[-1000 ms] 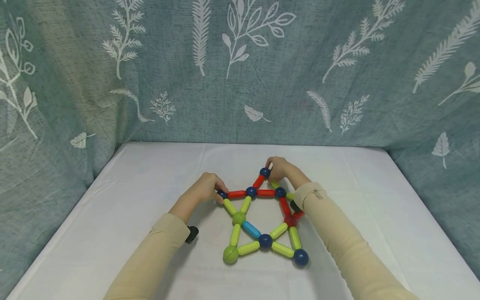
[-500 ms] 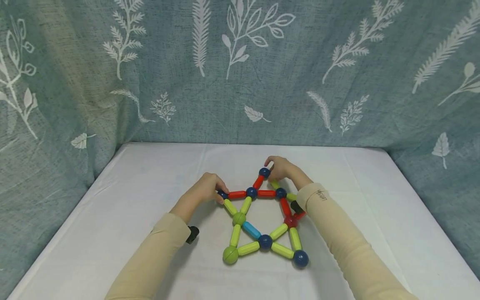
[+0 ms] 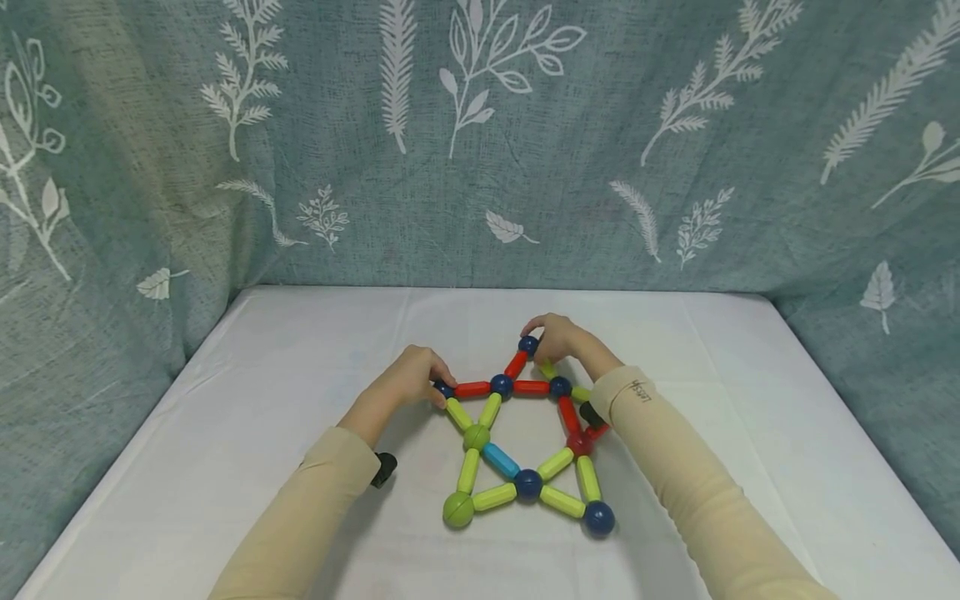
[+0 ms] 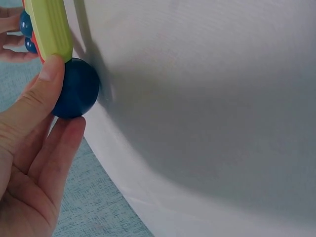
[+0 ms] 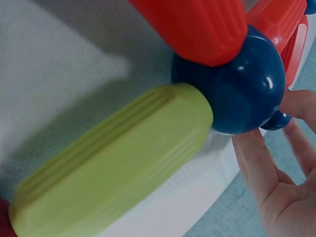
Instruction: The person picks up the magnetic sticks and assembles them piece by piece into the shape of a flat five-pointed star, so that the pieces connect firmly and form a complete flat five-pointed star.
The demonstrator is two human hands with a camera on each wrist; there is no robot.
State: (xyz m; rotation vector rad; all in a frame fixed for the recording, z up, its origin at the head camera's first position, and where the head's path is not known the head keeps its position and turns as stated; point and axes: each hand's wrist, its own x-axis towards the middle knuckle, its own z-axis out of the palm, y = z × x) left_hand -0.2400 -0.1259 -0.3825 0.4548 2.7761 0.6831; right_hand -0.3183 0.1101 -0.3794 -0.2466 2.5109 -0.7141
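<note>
A flat star-shaped frame of magnetic rods and balls lies on the white table. In the head view my left hand (image 3: 411, 379) pinches the blue ball (image 3: 444, 389) at the star's left point. The left wrist view shows the thumb at the joint of this ball (image 4: 79, 91) and a green rod (image 4: 52, 29), with fingers under the ball. My right hand (image 3: 561, 337) holds the blue ball (image 3: 528, 345) at the far point, fingers curled round it. In the right wrist view another blue ball (image 5: 247, 84) partly hides that grip.
Nearer me lie a green ball (image 3: 458, 509) and a blue ball (image 3: 598, 518) at the star's front points. A red ball (image 3: 580, 443) sits on its right side; the right sleeve (image 3: 660, 442) covers the right point. A patterned curtain (image 3: 420, 208) hangs behind the white table (image 3: 225, 467).
A finger of my right hand has slid slightly left over the far blue ball. My left hand keeps its hold, and the frame stays nearly still.
</note>
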